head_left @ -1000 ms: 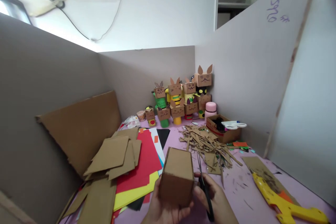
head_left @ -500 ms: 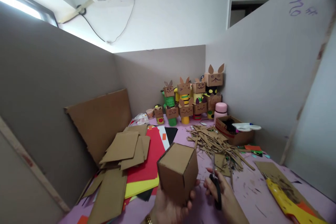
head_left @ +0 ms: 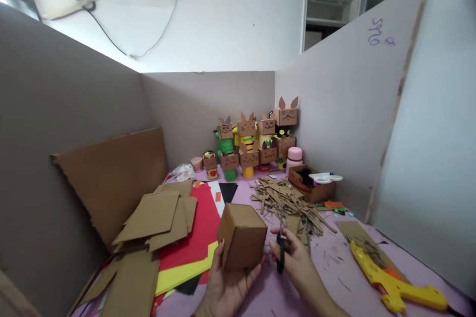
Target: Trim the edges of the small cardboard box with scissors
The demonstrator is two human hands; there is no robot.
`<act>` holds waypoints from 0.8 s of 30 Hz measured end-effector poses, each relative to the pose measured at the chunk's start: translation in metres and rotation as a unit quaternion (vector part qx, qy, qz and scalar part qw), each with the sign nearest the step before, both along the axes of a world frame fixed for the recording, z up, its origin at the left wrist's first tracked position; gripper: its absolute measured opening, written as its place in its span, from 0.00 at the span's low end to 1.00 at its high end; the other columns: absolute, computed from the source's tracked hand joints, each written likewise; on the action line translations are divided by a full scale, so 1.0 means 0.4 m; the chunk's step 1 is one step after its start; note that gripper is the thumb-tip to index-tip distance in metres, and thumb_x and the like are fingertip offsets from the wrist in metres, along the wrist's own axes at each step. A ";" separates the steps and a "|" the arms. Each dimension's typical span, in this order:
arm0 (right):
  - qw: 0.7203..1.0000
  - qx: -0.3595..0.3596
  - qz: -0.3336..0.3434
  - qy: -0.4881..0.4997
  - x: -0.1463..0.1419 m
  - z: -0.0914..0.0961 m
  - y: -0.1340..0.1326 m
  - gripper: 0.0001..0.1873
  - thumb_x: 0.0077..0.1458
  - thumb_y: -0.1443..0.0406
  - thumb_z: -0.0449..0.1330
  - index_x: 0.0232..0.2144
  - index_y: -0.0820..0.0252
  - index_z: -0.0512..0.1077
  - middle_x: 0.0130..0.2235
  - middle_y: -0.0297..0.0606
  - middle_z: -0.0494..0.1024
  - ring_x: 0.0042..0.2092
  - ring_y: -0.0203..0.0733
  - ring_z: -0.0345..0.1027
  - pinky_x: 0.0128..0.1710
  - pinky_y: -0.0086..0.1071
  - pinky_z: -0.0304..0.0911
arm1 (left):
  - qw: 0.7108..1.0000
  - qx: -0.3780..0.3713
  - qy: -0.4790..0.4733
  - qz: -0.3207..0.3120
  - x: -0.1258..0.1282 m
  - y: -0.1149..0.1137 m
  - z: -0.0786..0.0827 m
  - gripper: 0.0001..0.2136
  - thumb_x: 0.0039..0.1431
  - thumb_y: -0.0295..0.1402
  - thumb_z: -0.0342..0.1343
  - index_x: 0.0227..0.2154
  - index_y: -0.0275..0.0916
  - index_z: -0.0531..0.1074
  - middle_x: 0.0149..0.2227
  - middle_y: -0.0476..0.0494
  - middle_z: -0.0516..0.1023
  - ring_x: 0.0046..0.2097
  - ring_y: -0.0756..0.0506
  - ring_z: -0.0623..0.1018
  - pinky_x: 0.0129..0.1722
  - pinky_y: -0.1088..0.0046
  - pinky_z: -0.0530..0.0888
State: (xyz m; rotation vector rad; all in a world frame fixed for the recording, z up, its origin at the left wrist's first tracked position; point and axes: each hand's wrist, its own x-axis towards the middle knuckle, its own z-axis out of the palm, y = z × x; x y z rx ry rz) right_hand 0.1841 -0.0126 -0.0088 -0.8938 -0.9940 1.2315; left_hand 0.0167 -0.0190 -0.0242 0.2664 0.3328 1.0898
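A small brown cardboard box (head_left: 243,242) rests in my left hand (head_left: 228,285), with the fingers closed around its lower sides and the thumb on its left face. Just right of the box, my right hand (head_left: 292,257) grips a pair of scissors (head_left: 280,255) by the black handles. The blades point away from me towards a heap of cardboard strips (head_left: 284,195). The scissors and the box are apart.
Left lie stacked cardboard pieces (head_left: 156,215), with red paper (head_left: 193,228) and yellow paper (head_left: 186,270) beside them. A yellow glue gun (head_left: 386,277) lies at right. Several cardboard animal figures (head_left: 248,158), a pink bottle (head_left: 295,157) and a cardboard tray (head_left: 316,192) stand at the back.
My left hand has turned the box so another face and edge show towards me. The view has swung right, and the scissors have stayed in my right hand.
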 end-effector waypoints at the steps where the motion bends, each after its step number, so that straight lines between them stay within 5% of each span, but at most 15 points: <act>1: 1.000 0.003 0.000 0.001 0.002 0.006 0.007 0.26 0.36 0.53 0.72 0.36 0.58 0.69 0.22 0.28 0.71 0.26 0.40 0.66 0.26 0.30 0.62 | 1.000 -0.005 -0.003 -0.006 0.002 0.000 0.002 0.43 0.50 0.43 0.61 0.62 0.25 0.48 0.50 0.22 0.74 0.51 0.29 0.74 0.51 0.60 0.69; 5: 1.000 0.003 -0.003 0.007 0.015 0.014 0.026 0.27 0.36 0.53 0.72 0.37 0.58 0.69 0.24 0.29 0.72 0.27 0.39 0.67 0.27 0.29 0.62 | 1.000 -0.009 0.011 -0.021 0.014 -0.005 0.008 0.47 0.49 0.44 0.62 0.63 0.25 0.42 0.51 0.20 0.73 0.51 0.28 0.74 0.50 0.60 0.70; 11: 1.000 -0.027 -0.002 0.011 0.044 0.002 0.020 0.29 0.36 0.49 0.70 0.36 0.59 0.70 0.22 0.29 0.71 0.24 0.38 0.65 0.25 0.29 0.60 | 0.994 -0.003 0.101 0.052 0.040 -0.018 0.016 0.40 0.59 0.40 0.53 0.64 0.24 0.37 0.47 0.22 0.77 0.47 0.31 0.78 0.49 0.58 0.71; 24: 0.997 -0.023 -0.016 -0.068 0.055 -0.010 0.006 0.30 0.36 0.49 0.70 0.39 0.58 0.71 0.27 0.33 0.74 0.30 0.42 0.66 0.29 0.31 0.63 | 0.999 -0.023 0.033 -0.025 0.035 -0.021 0.011 0.36 0.59 0.53 0.45 0.57 0.22 0.61 0.49 0.24 0.77 0.45 0.34 0.79 0.47 0.58 0.72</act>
